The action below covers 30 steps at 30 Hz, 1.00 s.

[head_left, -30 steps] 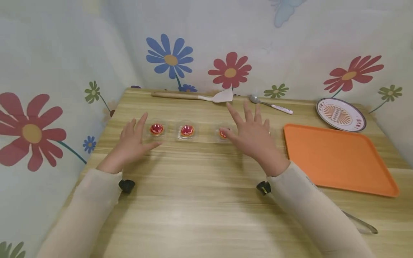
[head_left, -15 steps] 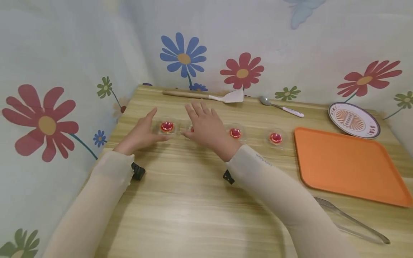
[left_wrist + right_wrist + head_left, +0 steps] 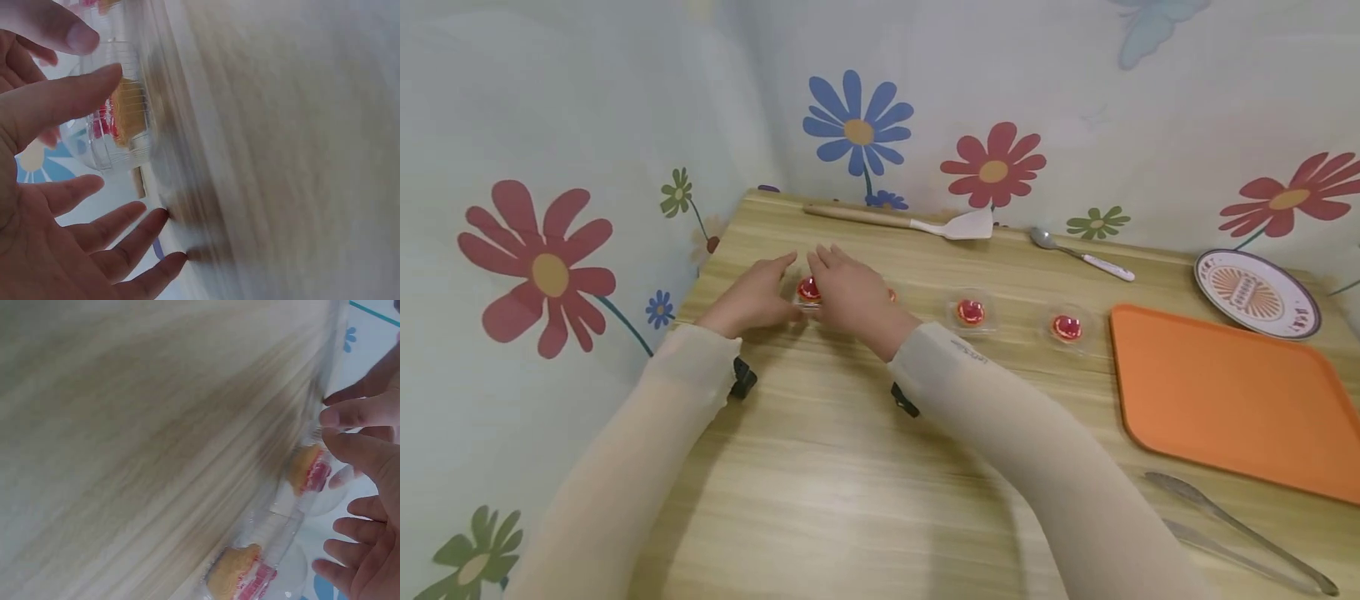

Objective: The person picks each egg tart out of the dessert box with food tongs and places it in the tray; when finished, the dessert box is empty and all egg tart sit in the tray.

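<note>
A red-topped tart in a clear plastic box [image 3: 809, 289] sits at the left end of a row of such boxes. My left hand [image 3: 752, 298] is at its left side, fingers spread and thumb in front of it. From the right, my right hand [image 3: 853, 300] reaches over with fingers extended, close to the same box. In the left wrist view the box [image 3: 128, 112] lies between both hands; I cannot tell whether a fingertip touches it. A second tart [image 3: 892, 295] is mostly hidden by the right hand. Farther right are a third tart [image 3: 971, 312] and a fourth tart [image 3: 1067, 327].
An orange tray [image 3: 1232, 392] lies on the right, with a round patterned plate [image 3: 1257, 293] behind it. Metal tongs [image 3: 1240, 525] lie in front of the tray. Along the back edge are a white spatula [image 3: 966, 225] with a wooden handle and a spoon [image 3: 1078, 252].
My right hand has swept left across the row to the leftmost box, uncovering the tarts on the right. My left hand has closed in slightly on that box. The head view has shifted left.
</note>
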Tool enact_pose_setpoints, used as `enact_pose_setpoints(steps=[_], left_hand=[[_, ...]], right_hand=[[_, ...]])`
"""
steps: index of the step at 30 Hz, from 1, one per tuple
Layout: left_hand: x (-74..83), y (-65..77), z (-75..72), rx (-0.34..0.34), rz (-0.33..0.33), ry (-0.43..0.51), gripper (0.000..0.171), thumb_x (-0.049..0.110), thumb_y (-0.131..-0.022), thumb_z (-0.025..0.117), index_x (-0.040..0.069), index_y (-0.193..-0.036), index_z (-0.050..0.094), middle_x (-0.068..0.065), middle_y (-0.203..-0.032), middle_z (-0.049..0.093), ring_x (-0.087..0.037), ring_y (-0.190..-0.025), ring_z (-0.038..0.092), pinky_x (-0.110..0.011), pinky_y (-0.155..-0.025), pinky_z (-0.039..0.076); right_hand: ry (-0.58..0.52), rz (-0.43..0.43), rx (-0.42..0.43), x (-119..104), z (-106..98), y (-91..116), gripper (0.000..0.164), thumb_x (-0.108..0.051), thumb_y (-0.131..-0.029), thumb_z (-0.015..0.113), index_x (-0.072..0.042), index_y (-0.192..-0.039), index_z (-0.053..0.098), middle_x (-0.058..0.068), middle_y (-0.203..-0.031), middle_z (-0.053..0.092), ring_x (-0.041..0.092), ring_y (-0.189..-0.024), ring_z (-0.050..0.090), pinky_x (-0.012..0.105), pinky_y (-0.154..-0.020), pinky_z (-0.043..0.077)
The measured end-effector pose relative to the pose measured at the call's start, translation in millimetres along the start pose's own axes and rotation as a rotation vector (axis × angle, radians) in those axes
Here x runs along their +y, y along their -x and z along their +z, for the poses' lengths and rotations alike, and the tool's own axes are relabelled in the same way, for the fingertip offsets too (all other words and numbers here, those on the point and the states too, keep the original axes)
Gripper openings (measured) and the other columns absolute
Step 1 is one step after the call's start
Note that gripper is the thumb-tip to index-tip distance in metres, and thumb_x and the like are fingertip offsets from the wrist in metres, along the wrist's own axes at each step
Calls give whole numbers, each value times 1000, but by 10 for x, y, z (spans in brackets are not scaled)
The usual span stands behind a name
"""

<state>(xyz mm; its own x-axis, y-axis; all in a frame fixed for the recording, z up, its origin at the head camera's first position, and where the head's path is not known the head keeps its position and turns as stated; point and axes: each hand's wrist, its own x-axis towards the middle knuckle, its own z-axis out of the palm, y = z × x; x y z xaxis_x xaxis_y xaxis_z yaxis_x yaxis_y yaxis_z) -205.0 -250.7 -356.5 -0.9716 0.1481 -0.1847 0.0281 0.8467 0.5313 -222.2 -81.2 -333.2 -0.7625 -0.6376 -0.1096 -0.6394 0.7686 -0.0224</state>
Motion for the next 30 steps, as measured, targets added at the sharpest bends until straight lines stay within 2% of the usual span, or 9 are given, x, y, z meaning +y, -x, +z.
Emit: enact_pose_setpoints(steps=[7, 11, 16, 22, 28, 30], left_hand=[[55, -72, 44, 0, -20, -48, 90, 17, -81, 78, -1, -154, 28, -27, -152, 35, -42, -140, 32, -55, -113, 29], [98, -71, 46, -3, -2, -60, 88, 14, -82, 76, -4, -153, 28, -28, -150, 37, -42, -137, 35, -53, -113, 31], [116, -44, 36, -6, 3, -65, 85, 15, -86, 73, -5, -153, 26, -30, -147, 37, -42, -133, 39, -52, -112, 33], [113, -13, 32, 9, 25, -86, 82, 16, -89, 72, -8, -152, 25, -33, -148, 32, -45, -134, 38, -53, -112, 32], [103, -27, 52, 48, 75, -122, 71, 12, -89, 69, -11, -147, 35, -31, -145, 36, -44, -132, 42, -52, -111, 34], [102, -33, 57, 57, 89, -131, 68, 10, -89, 69, -12, -146, 38, -31, -144, 38, -44, -131, 42, -52, -111, 34]], right_hand=[[-17, -12, 10, 0, 51, -55, 77, -38, -93, 69, -6, -154, 34, 13, -160, 29, 28, -148, 24, 37, -117, 28], [1, -31, 0, -14, 79, -93, 74, -37, -95, 66, -2, -152, 35, 17, -157, 34, 29, -144, 34, 36, -115, 32], [29, -47, -12, -41, 71, -107, 72, -34, -96, 65, 0, -152, 35, 18, -151, 43, 29, -131, 51, 37, -104, 46], [69, -71, 6, -64, 68, -119, 69, -33, -96, 64, 1, -150, 38, 18, -147, 48, 28, -122, 58, 38, -97, 51], [114, -108, 23, -59, 56, -114, 64, -33, -97, 62, -1, -148, 42, 15, -132, 57, 22, -96, 67, 34, -85, 56], [129, -114, 8, -56, 44, -123, 65, -34, -98, 61, -3, -150, 39, 16, -138, 54, 23, -97, 67, 34, -85, 56]])
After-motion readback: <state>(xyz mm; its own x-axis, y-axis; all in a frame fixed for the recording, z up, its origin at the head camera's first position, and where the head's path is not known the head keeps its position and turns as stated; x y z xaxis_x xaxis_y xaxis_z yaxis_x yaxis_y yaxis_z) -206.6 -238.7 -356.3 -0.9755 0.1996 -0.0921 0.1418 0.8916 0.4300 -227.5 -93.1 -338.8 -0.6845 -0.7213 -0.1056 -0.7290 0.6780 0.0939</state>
